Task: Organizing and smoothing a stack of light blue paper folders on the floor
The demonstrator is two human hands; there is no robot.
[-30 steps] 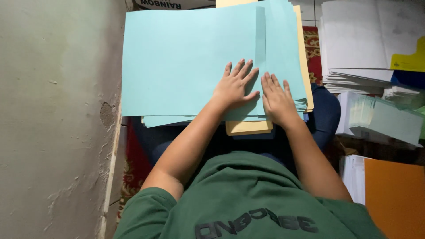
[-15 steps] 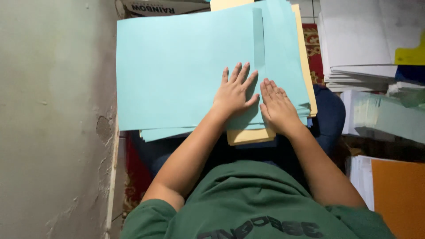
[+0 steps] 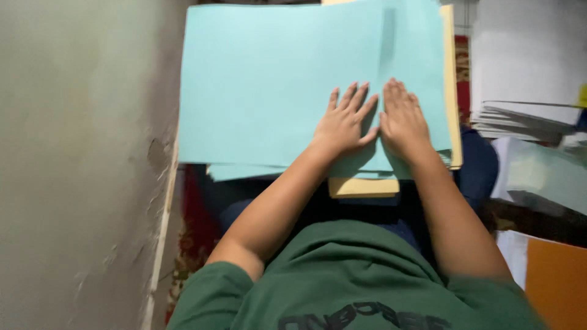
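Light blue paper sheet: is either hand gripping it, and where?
Neither grips it. The left hand and right hand lie flat, palms down, side by side on the light blue paper sheet, near its lower right part.

Green short-sleeved T-shirt (image 3: 361, 275), dark lettering across its chest, bare forearms, no rings or watch

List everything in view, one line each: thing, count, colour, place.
large sheet of light blue paper: one on top, light blue, centre, on a stack
stack of cream card sheets: one stack, cream-yellow, under the blue sheets
piles of white paper: several, white, upper right
orange card sheet: one, orange, lower right
plastered wall: one, grey-beige, left
patterned red rug: one, red, beneath the stack
green shirt: one, dark green, bottom
left hand: flat on the blue sheet, fingers spread
right hand: flat on the blue sheet, beside the left
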